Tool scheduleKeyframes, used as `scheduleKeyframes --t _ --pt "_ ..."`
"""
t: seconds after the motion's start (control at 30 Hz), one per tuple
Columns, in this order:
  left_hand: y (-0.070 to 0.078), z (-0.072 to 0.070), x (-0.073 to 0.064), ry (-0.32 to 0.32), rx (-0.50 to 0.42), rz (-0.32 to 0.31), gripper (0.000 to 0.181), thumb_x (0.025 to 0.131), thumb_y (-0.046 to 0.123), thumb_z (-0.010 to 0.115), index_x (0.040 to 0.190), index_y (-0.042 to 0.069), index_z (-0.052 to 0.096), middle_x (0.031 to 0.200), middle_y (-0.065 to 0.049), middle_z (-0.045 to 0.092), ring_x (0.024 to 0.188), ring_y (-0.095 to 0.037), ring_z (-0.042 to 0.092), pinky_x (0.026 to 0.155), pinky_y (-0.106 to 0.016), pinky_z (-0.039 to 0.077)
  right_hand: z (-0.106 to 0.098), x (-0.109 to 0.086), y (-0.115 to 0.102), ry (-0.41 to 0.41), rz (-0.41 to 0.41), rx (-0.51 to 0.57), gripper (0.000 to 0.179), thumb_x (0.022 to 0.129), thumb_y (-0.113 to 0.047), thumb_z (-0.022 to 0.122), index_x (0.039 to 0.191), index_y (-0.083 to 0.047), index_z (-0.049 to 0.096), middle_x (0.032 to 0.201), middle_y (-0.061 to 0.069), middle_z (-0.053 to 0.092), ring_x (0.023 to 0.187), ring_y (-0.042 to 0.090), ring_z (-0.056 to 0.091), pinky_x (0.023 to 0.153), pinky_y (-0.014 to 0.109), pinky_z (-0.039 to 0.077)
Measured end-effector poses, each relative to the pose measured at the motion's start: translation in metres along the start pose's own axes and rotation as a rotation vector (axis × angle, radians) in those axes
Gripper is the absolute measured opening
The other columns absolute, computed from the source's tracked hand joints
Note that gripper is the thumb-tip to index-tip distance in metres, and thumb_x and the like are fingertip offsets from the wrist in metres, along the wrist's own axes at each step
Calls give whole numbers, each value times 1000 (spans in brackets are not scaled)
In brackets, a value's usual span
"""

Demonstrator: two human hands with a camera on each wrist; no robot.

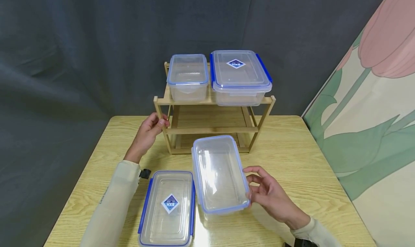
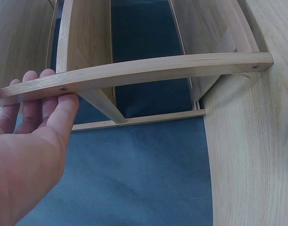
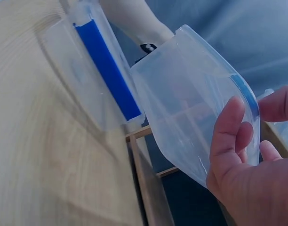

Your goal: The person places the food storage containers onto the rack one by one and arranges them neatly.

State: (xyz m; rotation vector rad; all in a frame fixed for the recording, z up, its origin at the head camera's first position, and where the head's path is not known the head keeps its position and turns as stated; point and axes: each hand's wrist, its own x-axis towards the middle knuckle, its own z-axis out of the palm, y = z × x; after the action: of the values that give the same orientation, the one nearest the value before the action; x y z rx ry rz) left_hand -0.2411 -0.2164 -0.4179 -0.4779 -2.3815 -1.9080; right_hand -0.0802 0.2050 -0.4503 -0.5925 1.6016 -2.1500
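Observation:
My left hand [image 1: 147,134] grips the left front post of a wooden rack [image 1: 212,130]. In the left wrist view, the fingers and thumb pinch the rack's side post [image 2: 148,70] near a screw. My right hand [image 1: 272,198] holds a clear plastic food container [image 1: 222,171] by its right edge. The container has a pale blue rim and is tilted in front of the rack. The right wrist view shows the fingers and thumb at the blue edge of the container [image 3: 177,103]. A flat container with blue clips [image 1: 166,218] lies on the table to its left.
On the rack's top shelf stand a smaller blue-rimmed container [image 1: 188,72] and a wider lidded container with blue clips [image 1: 241,77]. The table [image 1: 308,175] is light wood. A dark curtain [image 1: 129,41] hangs behind, and a tulip-patterned cloth [image 1: 373,106] is on the right.

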Motion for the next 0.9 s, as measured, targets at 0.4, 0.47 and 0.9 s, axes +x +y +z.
scheduleKeyframes --t 0.4,0.47,0.9 --pt "1 1 0 -1 -8 -11 42 115 30 44 134 -7 52 122 -19 61 117 -18 60 117 -57 43 8 24 -18 -30 -41 -20 58 96 17 59 146 -8 44 118 10 55 93 14 71 68 27 62" --pt "1 1 0 0 2 -12 41 115 30 44 133 -6 53 122 -18 62 117 -18 60 117 -56 43 10 29 -20 -24 -40 -19 58 96 16 60 145 -9 44 118 10 55 93 14 71 69 27 62" --pt "0 0 0 -2 12 -15 37 115 30 44 132 -2 54 122 -17 62 118 -17 61 119 -58 42 17 54 -25 12 -43 -33 60 95 14 60 148 -9 42 116 11 54 91 15 70 72 27 62"
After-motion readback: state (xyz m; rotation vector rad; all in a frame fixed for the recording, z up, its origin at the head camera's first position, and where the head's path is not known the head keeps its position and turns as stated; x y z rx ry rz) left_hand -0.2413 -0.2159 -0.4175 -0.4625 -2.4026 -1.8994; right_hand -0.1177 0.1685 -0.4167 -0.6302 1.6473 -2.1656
